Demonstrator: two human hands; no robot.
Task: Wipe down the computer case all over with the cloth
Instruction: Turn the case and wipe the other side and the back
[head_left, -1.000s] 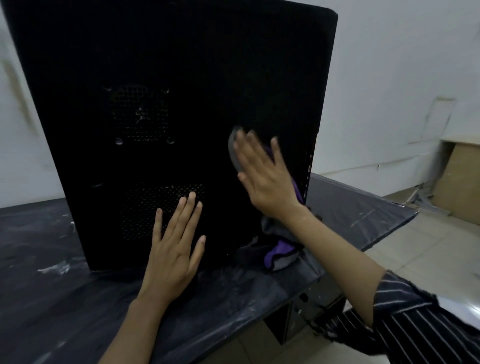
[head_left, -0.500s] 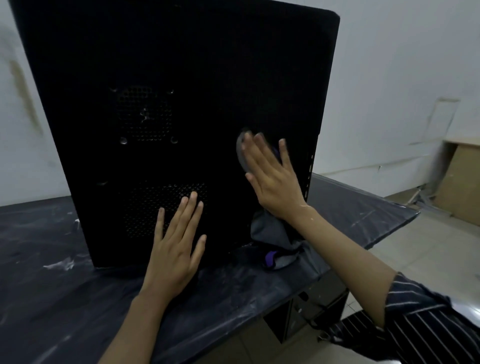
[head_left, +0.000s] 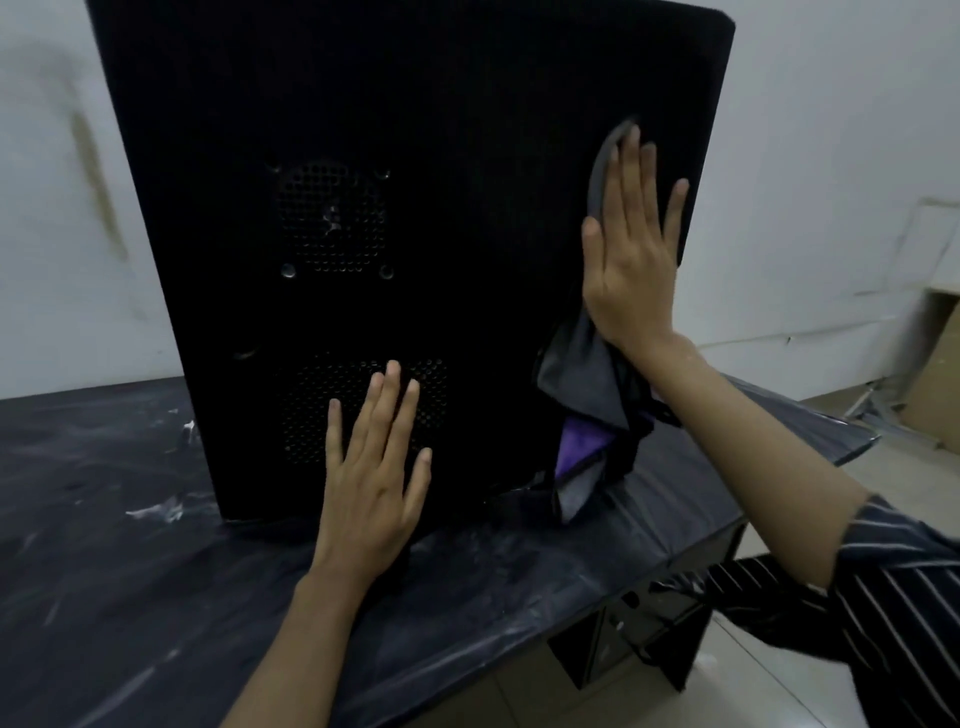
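A tall black computer case (head_left: 467, 156) stands upright on a dark table (head_left: 104, 545), its side panel with two perforated vents facing me. My left hand (head_left: 371, 478) lies flat with straight fingers on the lower vent, near the panel's bottom. My right hand (head_left: 631, 254) presses a grey and purple cloth (head_left: 582, 384) flat against the panel's right part, fingers straight and pointing up. The cloth's loose end hangs below my wrist down to the table.
The table is smeared with white streaks, and its right edge (head_left: 779, 478) drops to a tiled floor. A white wall stands behind the case. Brown boards (head_left: 935, 374) lean at the far right.
My right hand has slid the cloth upward and a little to the right on the panel. The left hand has stayed on the lower vent.
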